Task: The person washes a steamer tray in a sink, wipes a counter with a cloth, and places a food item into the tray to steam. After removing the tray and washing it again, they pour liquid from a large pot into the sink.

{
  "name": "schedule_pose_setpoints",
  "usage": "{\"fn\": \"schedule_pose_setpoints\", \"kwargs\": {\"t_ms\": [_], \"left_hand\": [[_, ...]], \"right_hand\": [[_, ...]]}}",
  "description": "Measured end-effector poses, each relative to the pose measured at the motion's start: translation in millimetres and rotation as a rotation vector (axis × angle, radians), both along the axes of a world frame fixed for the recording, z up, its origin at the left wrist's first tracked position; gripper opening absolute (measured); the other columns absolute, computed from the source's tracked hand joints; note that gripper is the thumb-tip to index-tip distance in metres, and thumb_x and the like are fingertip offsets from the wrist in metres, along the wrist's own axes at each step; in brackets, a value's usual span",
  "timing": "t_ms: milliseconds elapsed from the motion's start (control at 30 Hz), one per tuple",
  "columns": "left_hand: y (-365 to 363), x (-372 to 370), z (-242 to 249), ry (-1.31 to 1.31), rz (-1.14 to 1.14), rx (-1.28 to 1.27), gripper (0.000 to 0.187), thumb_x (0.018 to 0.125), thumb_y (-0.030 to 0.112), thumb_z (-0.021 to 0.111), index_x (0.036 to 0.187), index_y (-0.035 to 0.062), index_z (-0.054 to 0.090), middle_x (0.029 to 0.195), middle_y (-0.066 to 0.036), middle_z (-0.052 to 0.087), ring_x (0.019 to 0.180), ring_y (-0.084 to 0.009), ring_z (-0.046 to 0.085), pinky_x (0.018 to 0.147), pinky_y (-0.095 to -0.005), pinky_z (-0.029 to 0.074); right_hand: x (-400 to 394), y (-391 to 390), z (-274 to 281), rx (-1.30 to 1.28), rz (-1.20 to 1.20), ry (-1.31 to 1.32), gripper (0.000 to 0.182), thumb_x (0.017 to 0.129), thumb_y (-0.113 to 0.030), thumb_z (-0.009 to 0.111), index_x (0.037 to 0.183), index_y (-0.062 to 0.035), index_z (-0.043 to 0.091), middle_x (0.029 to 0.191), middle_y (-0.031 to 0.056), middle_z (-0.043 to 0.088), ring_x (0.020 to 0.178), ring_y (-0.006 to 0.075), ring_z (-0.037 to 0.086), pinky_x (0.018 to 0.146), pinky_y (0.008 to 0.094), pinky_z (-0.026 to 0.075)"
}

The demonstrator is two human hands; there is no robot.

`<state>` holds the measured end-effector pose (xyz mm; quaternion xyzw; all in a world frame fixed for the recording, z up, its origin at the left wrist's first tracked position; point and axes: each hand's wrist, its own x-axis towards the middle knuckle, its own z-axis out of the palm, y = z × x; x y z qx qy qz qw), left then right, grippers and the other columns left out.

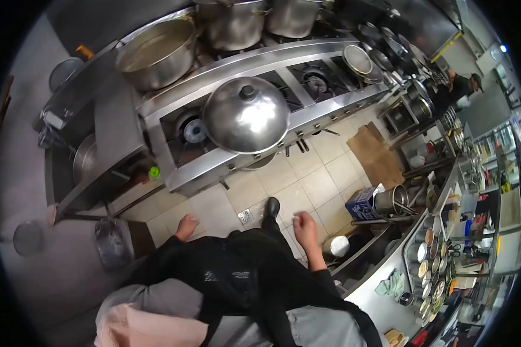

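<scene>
Facing the stove (296,87) and domed lid (243,121), I hover my left hand (187,226) and right hand (306,229) apart, each grip released.

Domed lid (246,115): glossy smooth metal | floor tiles (319,186): glossy | apron (226,266): matt cloth

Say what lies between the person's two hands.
In the head view, no object sits between the left hand and right hand; below show a floor drain, black shoe and tiles.
</scene>
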<state>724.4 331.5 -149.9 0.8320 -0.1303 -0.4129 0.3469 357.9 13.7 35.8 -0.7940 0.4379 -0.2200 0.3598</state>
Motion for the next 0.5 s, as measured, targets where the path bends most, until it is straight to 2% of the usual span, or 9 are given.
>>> {"fn": "schedule_pose_setpoints", "kwargs": {"t_ms": [33,100,167,200,233,267,367,467,500], "left_hand": [[-10,-8,11,-0.021,0.024,-0.019,0.048,0.081,0.023,0.074,0.120,-0.0002,0.059,0.098,-0.016,0.068,0.089,-0.0224,0.067,0.080,-0.0349,0.052],[-4,-3,-46,-0.271,-0.179,0.006,0.050,0.082,0.025,0.074,0.121,-0.0005,0.058,0.099,-0.016,0.068,0.092,-0.0233,0.066,0.083,-0.0346,0.052],[0,-14,-47,-0.072,0.113,0.061,0.053,0.080,0.027,0.076,0.122,-0.0007,0.059,0.098,-0.016,0.067,0.090,-0.0274,0.067,0.084,-0.0356,0.053],[-1,-13,-50,-0.469,-0.232,0.333,0.053,0.078,0.030,0.076,0.119,-0.0006,0.061,0.102,-0.020,0.067,0.094,-0.0347,0.066,0.086,-0.0403,0.053],[27,-18,-93,-0.523,-0.146,0.205,0.053,0.078,0.033,0.074,0.118,-0.0006,0.063,0.109,-0.023,0.066,0.105,-0.0403,0.062,0.092,-0.0442,0.050],[33,-42,-85,-0.548,0.081,0.205,0.051,0.079,0.033,0.073,0.117,-0.0005,0.064,0.111,-0.024,0.066,0.107,-0.0406,0.062,0.093,-0.0442,0.050],[-28,-98,26,-0.334,0.879,0.205,0.047,0.078,0.028,0.075,0.115,-0.0009,0.066,0.109,-0.026,0.067,0.106,-0.0395,0.063,0.092,-0.0409,0.050],[-64,-145,28,-0.223,0.988,0.162,0.052,0.079,0.028,0.076,0.121,-0.0014,0.063,0.107,-0.023,0.069,0.103,-0.0330,0.066,0.090,-0.0383,0.051],[-74,-170,22,-0.139,1.083,0.003,0.051,0.080,0.028,0.076,0.120,-0.0019,0.063,0.106,-0.022,0.069,0.101,-0.0319,0.066,0.089,-0.0372,0.051]], "right_hand": [[27,-20,4,0.037,0.076,-0.094,0.011,0.089,-0.008,0.064,0.097,-0.0009,0.066,0.082,0.0148,0.063,0.071,0.0243,0.063,0.064,0.0338,0.050],[85,-73,30,-0.023,0.272,-0.104,0.012,0.088,-0.007,0.064,0.098,-0.0014,0.067,0.090,0.0172,0.065,0.076,0.0297,0.064,0.068,0.0360,0.052],[166,-138,58,0.017,0.490,-0.129,0.012,0.088,-0.008,0.065,0.098,-0.0029,0.069,0.096,0.0185,0.066,0.082,0.0332,0.065,0.074,0.0388,0.052],[199,-178,36,-0.083,0.591,-0.187,0.014,0.088,-0.009,0.066,0.100,-0.0043,0.070,0.099,0.0175,0.067,0.088,0.0309,0.065,0.076,0.0390,0.052],[234,-208,42,-0.222,0.687,-0.090,0.022,0.089,-0.010,0.066,0.110,-0.0043,0.068,0.099,0.0149,0.066,0.081,0.0257,0.065,0.070,0.0343,0.052],[268,-224,47,-0.239,0.574,-0.034,0.033,0.087,-0.014,0.070,0.119,-0.0045,0.064,0.103,0.0154,0.064,0.086,0.0263,0.065,0.073,0.0334,0.052],[355,-279,55,-0.527,0.614,0.014,0.062,0.084,-0.035,0.075,0.134,-0.0050,0.054,0.113,0.0230,0.058,0.102,0.0404,0.061,0.086,0.0465,0.050],[409,-316,58,-0.470,0.813,0.182,0.077,0.082,-0.049,0.072,0.142,-0.0078,0.045,0.121,0.0267,0.056,0.107,0.0446,0.060,0.089,0.0494,0.051],[412,-320,60,-0.459,0.827,0.171,0.077,0.082,-0.049,0.072,0.142,-0.0078,0.045,0.121,0.0267,0.056,0.107,0.0446,0.060,0.089,0.0494,0.051]]}}
